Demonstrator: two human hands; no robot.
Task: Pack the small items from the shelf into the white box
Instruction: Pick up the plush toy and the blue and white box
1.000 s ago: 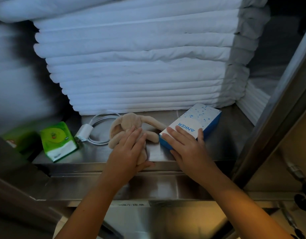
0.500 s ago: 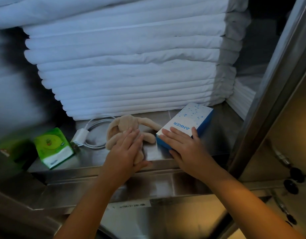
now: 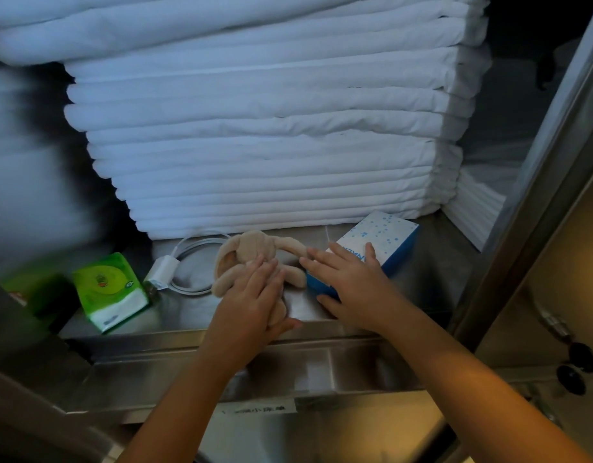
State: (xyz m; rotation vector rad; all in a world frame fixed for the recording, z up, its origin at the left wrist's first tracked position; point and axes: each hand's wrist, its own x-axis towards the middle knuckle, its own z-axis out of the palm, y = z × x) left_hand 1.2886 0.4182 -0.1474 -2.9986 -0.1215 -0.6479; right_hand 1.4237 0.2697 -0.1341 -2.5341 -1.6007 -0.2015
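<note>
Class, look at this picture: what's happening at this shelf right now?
A person reaches onto a steel shelf. The left hand lies flat on a beige plush toy; the right hand lies flat on a blue-and-white box beside it. Neither is lifted yet. A charger and a green tissue pack lie to the left, untouched.

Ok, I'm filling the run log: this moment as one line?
left hand: rests on beige plush rabbit | right hand: rests on blue-and-white cardboard box | both items on steel shelf

Only part of "ANKER" reads on the blue-and-white box [image 3: 385,240].
</note>
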